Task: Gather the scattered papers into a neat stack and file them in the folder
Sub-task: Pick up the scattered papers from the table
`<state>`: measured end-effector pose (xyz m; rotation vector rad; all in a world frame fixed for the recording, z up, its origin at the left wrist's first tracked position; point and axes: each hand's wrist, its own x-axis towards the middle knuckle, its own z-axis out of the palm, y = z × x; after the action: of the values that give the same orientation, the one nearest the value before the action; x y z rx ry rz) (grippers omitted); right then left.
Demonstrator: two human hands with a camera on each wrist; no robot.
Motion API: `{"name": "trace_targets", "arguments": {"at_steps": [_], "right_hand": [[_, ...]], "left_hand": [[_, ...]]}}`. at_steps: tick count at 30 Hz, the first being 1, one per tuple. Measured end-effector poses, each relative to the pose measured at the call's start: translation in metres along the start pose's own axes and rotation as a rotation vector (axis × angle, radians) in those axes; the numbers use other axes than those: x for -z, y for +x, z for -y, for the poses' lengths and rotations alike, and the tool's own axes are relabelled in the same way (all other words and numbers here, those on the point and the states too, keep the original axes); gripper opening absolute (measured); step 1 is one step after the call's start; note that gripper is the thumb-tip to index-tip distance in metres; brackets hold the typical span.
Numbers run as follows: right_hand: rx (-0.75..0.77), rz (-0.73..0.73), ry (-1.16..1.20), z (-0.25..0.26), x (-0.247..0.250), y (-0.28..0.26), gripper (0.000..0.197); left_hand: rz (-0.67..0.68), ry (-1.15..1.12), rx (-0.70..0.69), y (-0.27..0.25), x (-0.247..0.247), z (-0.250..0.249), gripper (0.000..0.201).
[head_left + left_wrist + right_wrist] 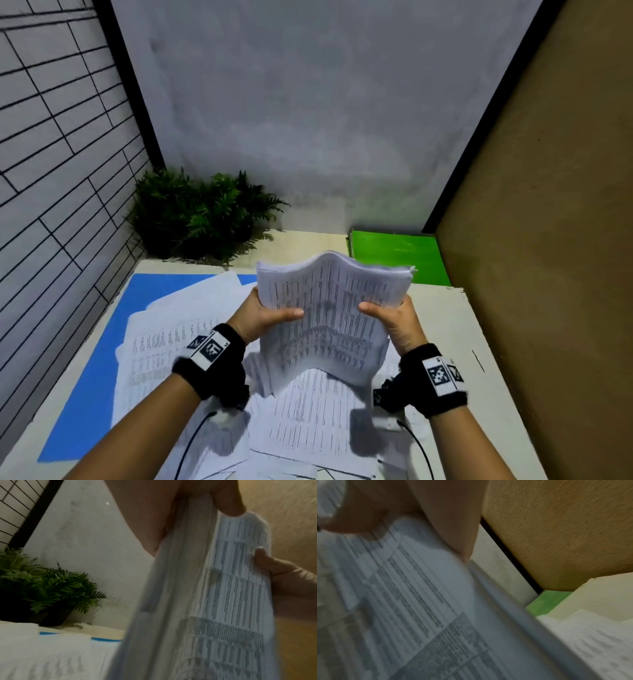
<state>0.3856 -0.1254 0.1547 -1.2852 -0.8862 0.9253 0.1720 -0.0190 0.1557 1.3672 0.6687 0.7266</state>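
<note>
A thick bundle of printed papers (pixel 329 308) is held up off the table, tilted and bowed. My left hand (pixel 263 313) grips its left edge with the thumb on top; my right hand (pixel 390 315) grips its right edge the same way. The left wrist view shows the bundle (pixel 214 601) edge-on with my thumb pressed on its face. In the right wrist view the sheets (pixel 419 595) fill the picture, blurred. More loose papers (pixel 164 349) lie scattered on the table below. A green folder (pixel 397 255) lies flat at the back right.
A blue mat (pixel 85 394) lies under the loose sheets on the cream table (pixel 445 325). A potted fern (pixel 202 212) stands at the back left corner. A brown board wall (pixel 548 240) borders the right side, a tiled wall the left.
</note>
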Motion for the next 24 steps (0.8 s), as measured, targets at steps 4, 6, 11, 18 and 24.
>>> {"name": "trace_targets", "arguments": {"at_steps": [4, 6, 11, 18, 24], "right_hand": [[0.060, -0.063, 0.116, 0.003, 0.006, -0.004, 0.036], [-0.050, -0.013, 0.037, -0.013, 0.004, -0.007, 0.041], [-0.278, -0.062, -0.159, -0.071, -0.011, -0.007, 0.047], [-0.597, -0.403, -0.397, -0.107, 0.070, -0.020, 0.063], [-0.896, -0.389, -0.529, -0.125, 0.082, -0.029, 0.081]], "left_hand": [[-0.088, -0.056, -0.084, 0.002, 0.008, -0.005, 0.067], [-0.052, -0.041, -0.021, 0.001, 0.010, 0.009, 0.072], [-0.061, 0.171, 0.271, -0.010, 0.011, 0.072, 0.082], [-0.442, 0.304, 0.295, -0.020, 0.062, 0.081, 0.026], [-0.482, 0.412, 0.366, -0.040, 0.096, 0.085, 0.022]]}}
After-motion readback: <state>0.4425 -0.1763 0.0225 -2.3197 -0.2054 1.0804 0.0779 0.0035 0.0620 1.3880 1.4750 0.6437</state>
